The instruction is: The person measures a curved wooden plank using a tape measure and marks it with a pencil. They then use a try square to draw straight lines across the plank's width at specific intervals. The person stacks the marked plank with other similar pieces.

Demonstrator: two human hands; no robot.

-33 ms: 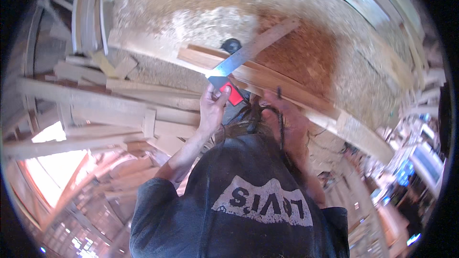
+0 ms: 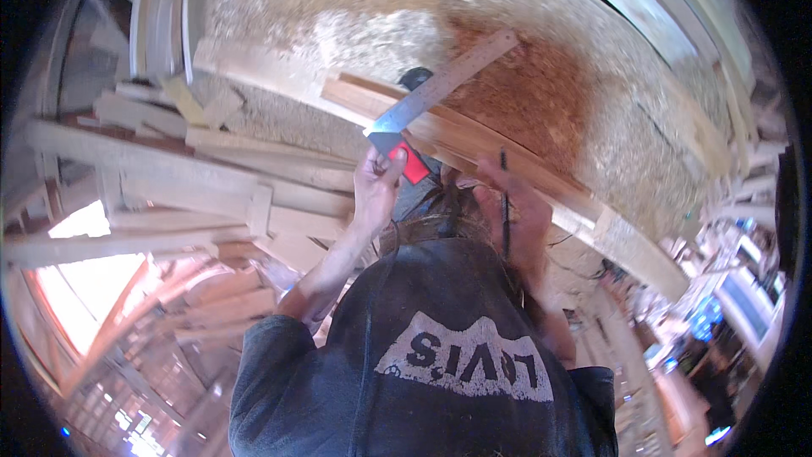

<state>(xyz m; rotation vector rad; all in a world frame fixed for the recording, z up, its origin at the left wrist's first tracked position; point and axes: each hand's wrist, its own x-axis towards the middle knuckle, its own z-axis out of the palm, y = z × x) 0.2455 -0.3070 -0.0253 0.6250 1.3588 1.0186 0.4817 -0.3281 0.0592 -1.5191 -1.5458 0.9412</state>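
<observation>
My left hand is closed around the red and dark handle of a try square. Its flat metal blade slants away to the right across a narrow wooden board, and the far end reaches past the board's edge. My right hand, smeared by motion, is on the near side of the board, to the right of the square. It holds a thin dark pencil-like stick, pointing away from me; its exact kind is unclear.
The board lies along a longer, paler plank. Sawdust covers the ground beyond, with a reddish-brown patch. Stacked timber fills the left side, and long planks lie at the far right. Something round and black shows behind the board.
My right hand and the dark stick have shifted slightly to the right. My left hand keeps its hold on the try square, which still lies across the board.
</observation>
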